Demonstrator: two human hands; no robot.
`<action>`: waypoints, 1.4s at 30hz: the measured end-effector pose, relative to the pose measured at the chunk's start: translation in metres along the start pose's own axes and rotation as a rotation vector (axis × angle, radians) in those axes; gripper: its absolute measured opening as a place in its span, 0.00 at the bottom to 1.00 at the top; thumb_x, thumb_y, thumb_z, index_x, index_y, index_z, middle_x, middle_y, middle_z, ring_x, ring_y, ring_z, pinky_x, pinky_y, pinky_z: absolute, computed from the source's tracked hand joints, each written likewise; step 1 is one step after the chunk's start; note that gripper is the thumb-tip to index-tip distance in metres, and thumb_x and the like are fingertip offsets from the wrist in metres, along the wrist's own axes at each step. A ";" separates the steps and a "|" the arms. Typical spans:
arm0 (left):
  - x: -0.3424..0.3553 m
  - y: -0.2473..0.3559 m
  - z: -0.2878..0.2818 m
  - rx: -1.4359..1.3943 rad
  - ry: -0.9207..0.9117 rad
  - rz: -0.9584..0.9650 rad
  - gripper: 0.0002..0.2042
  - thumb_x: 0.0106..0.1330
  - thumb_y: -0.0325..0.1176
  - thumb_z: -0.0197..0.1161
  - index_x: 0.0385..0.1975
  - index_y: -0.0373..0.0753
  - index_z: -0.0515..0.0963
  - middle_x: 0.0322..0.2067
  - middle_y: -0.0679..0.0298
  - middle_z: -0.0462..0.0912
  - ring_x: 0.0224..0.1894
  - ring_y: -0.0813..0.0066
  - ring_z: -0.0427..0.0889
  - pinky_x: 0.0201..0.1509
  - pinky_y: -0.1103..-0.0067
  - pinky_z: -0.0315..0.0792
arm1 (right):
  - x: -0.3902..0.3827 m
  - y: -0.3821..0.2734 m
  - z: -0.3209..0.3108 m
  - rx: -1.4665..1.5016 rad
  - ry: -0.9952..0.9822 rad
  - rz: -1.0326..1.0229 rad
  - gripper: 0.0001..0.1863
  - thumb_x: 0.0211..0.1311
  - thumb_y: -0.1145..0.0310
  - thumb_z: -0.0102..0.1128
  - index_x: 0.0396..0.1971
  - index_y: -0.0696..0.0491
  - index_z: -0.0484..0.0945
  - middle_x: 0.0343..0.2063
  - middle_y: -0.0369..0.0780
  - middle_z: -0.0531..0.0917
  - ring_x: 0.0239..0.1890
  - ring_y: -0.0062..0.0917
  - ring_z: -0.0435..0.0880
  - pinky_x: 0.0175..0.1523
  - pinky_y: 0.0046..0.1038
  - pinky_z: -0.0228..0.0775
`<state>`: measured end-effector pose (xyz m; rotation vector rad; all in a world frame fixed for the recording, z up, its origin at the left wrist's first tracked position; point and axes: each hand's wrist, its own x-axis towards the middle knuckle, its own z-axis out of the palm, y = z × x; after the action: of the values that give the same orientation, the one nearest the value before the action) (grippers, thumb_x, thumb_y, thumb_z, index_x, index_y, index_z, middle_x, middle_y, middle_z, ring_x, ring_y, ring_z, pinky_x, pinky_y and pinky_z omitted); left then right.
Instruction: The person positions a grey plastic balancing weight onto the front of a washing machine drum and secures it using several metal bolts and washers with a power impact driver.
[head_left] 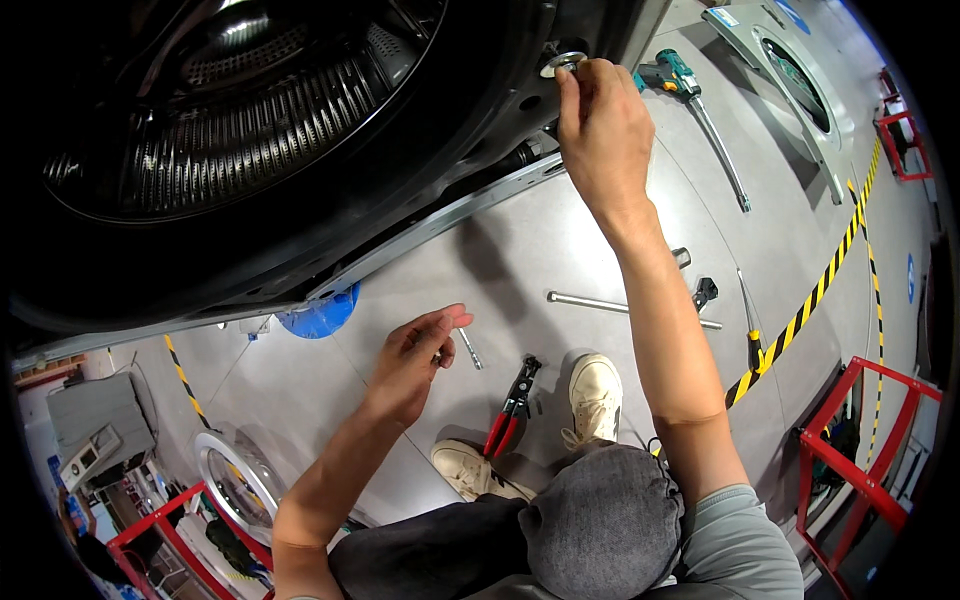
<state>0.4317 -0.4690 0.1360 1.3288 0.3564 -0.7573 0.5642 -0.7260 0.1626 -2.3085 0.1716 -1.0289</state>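
My right hand (607,125) reaches up to the washing machine's front frame (440,230). Its thumb and fingers pinch a small metal fastener at a round metal disc (560,64) in the dark body; the fingers partly hide it. My left hand (412,358) hovers over the floor below the machine, fingers loosely curled, and I see nothing held in it. Just beside its fingertips shows a thin metal rod with a socket end (472,350), which seems to lie on the floor. Above, the ribbed metal drum (250,150) is visible through the machine's wide round opening.
Red-handled pliers (513,405) lie between my shoes. A long metal bar (590,302), a screwdriver (752,340) and a teal power driver (690,85) lie to the right. A grey panel (745,50), red racks (850,465), striped tape (822,292) and a round door (215,460) surround me.
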 end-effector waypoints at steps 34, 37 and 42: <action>-0.010 -0.006 -0.008 -0.087 0.014 -0.062 0.16 0.67 0.31 0.53 0.50 0.30 0.74 0.46 0.55 0.80 0.30 0.82 0.66 0.38 0.85 0.64 | 0.009 -0.005 0.007 0.002 -0.179 0.234 0.17 0.68 0.58 0.46 0.28 0.56 0.75 0.22 0.48 0.79 0.29 0.45 0.80 0.35 0.40 0.70; -0.010 -0.008 -0.008 -0.096 0.007 -0.073 0.16 0.67 0.31 0.53 0.51 0.29 0.73 0.46 0.55 0.80 0.30 0.82 0.66 0.38 0.85 0.64 | 0.003 -0.008 0.009 0.022 0.054 0.093 0.17 0.68 0.58 0.46 0.28 0.55 0.76 0.20 0.47 0.79 0.27 0.45 0.80 0.34 0.40 0.70; -0.011 -0.008 -0.008 -0.096 0.006 -0.080 0.16 0.66 0.31 0.54 0.51 0.29 0.73 0.46 0.55 0.80 0.31 0.82 0.66 0.38 0.85 0.64 | 0.006 -0.007 0.008 -0.059 -0.079 0.124 0.15 0.66 0.58 0.48 0.30 0.55 0.75 0.21 0.47 0.80 0.26 0.44 0.81 0.34 0.39 0.71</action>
<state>0.4197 -0.4590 0.1353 1.2328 0.4475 -0.7939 0.5727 -0.7187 0.1664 -2.3551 0.3130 -0.8804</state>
